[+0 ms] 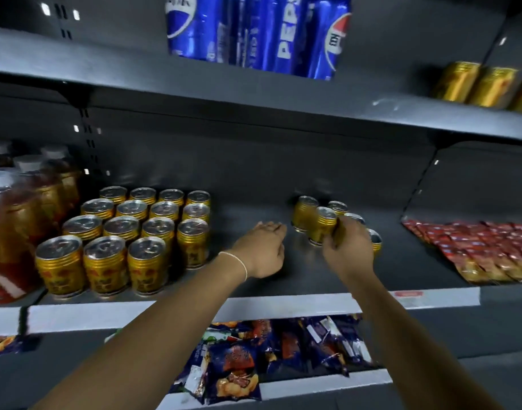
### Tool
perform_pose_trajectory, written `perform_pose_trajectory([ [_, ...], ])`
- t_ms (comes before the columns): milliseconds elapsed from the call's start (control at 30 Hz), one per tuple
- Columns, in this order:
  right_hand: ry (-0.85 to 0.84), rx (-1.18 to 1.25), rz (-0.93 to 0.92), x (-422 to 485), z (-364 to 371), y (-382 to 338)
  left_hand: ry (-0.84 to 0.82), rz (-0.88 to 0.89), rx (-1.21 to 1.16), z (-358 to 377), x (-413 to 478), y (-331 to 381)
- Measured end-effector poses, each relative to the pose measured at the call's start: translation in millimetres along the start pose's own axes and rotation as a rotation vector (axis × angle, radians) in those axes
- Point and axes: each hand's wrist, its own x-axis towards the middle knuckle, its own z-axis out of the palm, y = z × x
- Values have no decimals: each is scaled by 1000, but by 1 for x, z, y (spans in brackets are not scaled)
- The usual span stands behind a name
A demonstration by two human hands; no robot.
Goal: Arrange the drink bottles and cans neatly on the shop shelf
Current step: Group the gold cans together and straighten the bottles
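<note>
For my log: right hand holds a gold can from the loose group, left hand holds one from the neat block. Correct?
No. The head view shows the left hand open, empty, beside the neat block; the right hand holds its gold can.

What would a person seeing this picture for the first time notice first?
The right hand grips a gold can in a loose cluster on the middle shelf; the left hand is open beside it. A neat block of gold cans stands to their left, blue cans above.
</note>
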Motion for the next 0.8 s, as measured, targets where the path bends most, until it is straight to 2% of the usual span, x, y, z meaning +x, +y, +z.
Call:
perform_pose_trajectory([
  [133,-7,-75,125,16,-20,42,-34,27,-37,22,30,39],
  [300,-100,53,272,29,-24,72,-79,32,-68,42,51,71],
  [500,-93,166,308,33,-24,83,-70,25,-90,51,54,71],
  [667,-134,452,322,28,-22,64,-33,8,-185,48,50,60],
  [800,-243,843,360,28,-18,32,-40,-52,-507,36,39,42],
])
